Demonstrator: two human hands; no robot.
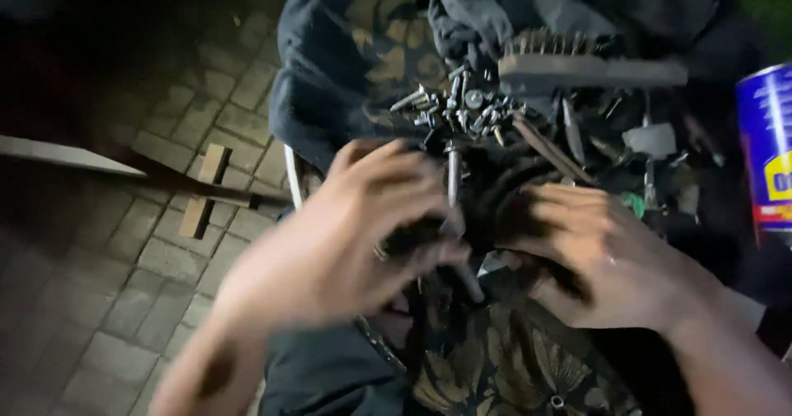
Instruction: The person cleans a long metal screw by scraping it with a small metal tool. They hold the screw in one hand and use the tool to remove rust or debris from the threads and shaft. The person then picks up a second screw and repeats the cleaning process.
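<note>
The left hand [355,235] pinches a long bolt [453,177] that points far toward the screw pile [462,107], the right hand [602,259] curled emptily just right.

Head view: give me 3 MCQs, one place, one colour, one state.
1. Where is the wire brush relative to the pile of screws and bolts?
A. Up and to the right of it
B. Down on the paving
C. Under the left hand

2. What is the main colour of the spray can at the right edge?
A. Green
B. Blue
C. White

3. How does the long bolt between the left hand and right hand stand?
A. Lying crosswise
B. Roughly upright in the picture
C. Buried in the pile

Answers: 1 A, the brush lies beyond the pile, toward the right. 2 B, its body is blue with red and yellow marks. 3 B, its shaft runs top to bottom between the blurred fingers.
</note>
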